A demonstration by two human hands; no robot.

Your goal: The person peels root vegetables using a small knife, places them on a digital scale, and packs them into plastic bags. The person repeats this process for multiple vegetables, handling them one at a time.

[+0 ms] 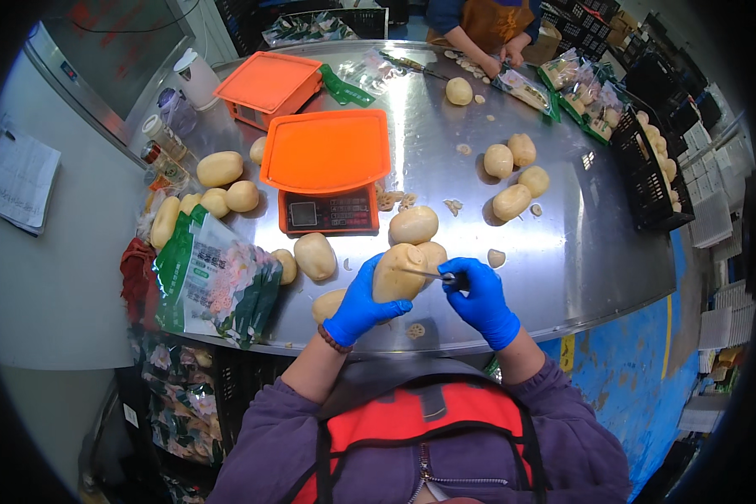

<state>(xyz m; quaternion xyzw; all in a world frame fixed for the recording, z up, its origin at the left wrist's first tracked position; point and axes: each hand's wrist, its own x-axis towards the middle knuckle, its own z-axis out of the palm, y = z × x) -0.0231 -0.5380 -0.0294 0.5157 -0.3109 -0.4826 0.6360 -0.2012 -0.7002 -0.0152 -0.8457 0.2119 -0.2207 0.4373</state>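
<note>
In a blue glove, my left hand (365,302) grips a peeled lotus root segment (394,280) above the steel table's near edge. My right hand (479,299), also gloved in blue, holds a small knife (425,273) by its dark handle, the blade lying across the upper part of that segment. Just beyond are more lotus root segments (414,225), partly hidden by the held one. Other segments (315,256) rest left of my left hand. A thin lotus root slice (415,331) lies near the table edge.
Two orange scales (325,151) (268,82) stand ahead. Printed bags (217,277) and bottles (164,160) are at the left. More segments (511,201) lie to the right, near a black crate (642,183). Across the table a co-worker's hands (501,60) touch a packed bag (526,88).
</note>
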